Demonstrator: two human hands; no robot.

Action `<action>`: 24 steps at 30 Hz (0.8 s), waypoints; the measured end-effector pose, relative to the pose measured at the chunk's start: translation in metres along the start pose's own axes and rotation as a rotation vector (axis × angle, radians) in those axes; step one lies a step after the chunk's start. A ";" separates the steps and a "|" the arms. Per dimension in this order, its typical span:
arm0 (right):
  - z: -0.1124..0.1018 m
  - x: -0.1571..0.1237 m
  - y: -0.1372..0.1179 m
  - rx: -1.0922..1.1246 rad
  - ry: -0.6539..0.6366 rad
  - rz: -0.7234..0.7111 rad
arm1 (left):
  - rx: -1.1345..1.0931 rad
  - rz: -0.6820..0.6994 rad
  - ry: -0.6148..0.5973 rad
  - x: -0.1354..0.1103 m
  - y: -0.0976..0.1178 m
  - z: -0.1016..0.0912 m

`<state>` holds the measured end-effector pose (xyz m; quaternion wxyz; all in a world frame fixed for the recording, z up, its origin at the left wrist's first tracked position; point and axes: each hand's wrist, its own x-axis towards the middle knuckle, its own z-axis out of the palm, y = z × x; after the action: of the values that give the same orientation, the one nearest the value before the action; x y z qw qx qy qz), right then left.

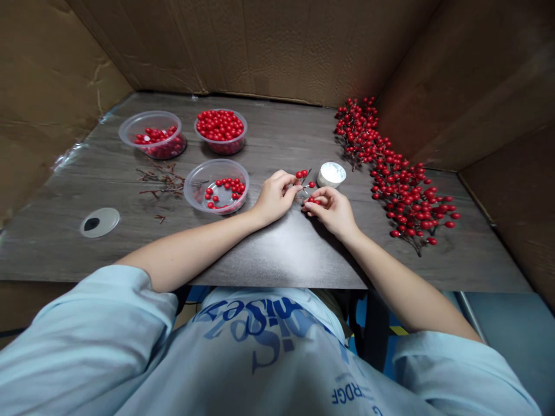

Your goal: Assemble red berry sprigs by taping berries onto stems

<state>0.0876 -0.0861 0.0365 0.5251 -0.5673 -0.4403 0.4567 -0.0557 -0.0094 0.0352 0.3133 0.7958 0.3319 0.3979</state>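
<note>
Pinching a small red-berry sprig (305,186) between their fingertips, the person's left hand (274,199) and right hand (330,211) meet over the dark wood bench (277,260). The sprig's thin stem slants away from the person, up and to the right, berries near both ends. A small tub of white powder (331,174) sits just beyond it; a clear plastic bowl (217,163) of loose berries lies left of the left hand.
</note>
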 end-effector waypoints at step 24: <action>0.002 -0.002 -0.004 -0.005 0.063 -0.042 | 0.028 0.038 -0.033 -0.003 0.004 0.001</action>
<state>0.0848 -0.0876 0.0407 0.5469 -0.5732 -0.4366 0.4263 -0.0554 -0.0144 0.0361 0.3001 0.8127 0.3172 0.3858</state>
